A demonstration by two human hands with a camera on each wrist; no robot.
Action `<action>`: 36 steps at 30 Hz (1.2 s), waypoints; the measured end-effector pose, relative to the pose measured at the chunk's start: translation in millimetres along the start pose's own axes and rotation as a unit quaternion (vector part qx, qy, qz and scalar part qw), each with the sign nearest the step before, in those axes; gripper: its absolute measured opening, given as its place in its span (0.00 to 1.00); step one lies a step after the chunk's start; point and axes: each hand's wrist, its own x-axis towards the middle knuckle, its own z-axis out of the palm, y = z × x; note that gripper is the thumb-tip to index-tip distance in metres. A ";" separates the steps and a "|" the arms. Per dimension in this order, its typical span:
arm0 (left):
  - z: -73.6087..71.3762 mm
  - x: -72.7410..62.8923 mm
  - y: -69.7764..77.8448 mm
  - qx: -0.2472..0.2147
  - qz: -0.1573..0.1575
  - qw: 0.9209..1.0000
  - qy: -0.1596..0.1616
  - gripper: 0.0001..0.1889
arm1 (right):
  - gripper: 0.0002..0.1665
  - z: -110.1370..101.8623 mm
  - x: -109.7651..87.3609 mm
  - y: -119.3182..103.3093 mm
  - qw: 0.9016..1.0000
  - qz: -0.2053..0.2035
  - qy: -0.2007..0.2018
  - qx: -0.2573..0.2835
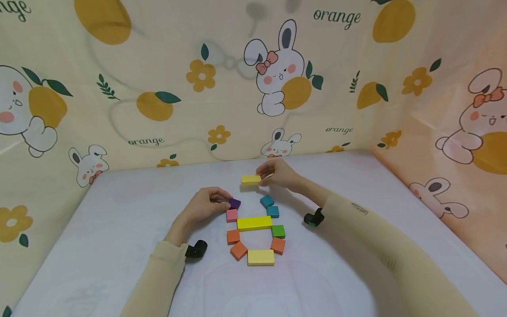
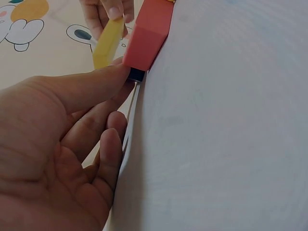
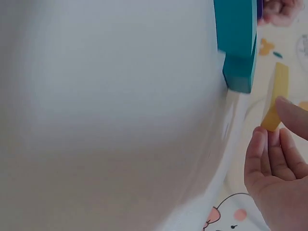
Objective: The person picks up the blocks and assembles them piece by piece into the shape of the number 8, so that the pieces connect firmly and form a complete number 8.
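Observation:
My right hand pinches a yellow block by its right end, between thumb and fingertips, beyond the other blocks. In the right wrist view that yellow block stands out past the fingertips. My left hand holds a small purple block between thumb and fingers, at the far left of the arrangement. Just nearer lies a pink block. Across from the purple block are two teal blocks, the farther teal block turned at an angle and the nearer teal block close beside it.
A long yellow block spans the middle of the arrangement. Nearer lie a green block, several orange blocks and a pale yellow block. All rest on a white table before a patterned cloth backdrop.

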 end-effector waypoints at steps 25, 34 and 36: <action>-1.2 -0.1 -2.1 -0.005 0.004 1.000 -0.003 0.12 | 0.21 13.2 -32.2 -3.3 1.000 0.018 0.009 -0.003; -0.8 1.0 -2.6 -0.007 0.011 1.000 -0.005 0.12 | 0.21 17.2 -36.7 -6.3 1.000 0.028 0.003 0.002; -0.6 0.7 -2.3 -0.007 0.011 1.000 -0.005 0.12 | 0.20 18.3 -37.1 -7.1 1.000 0.030 0.004 0.004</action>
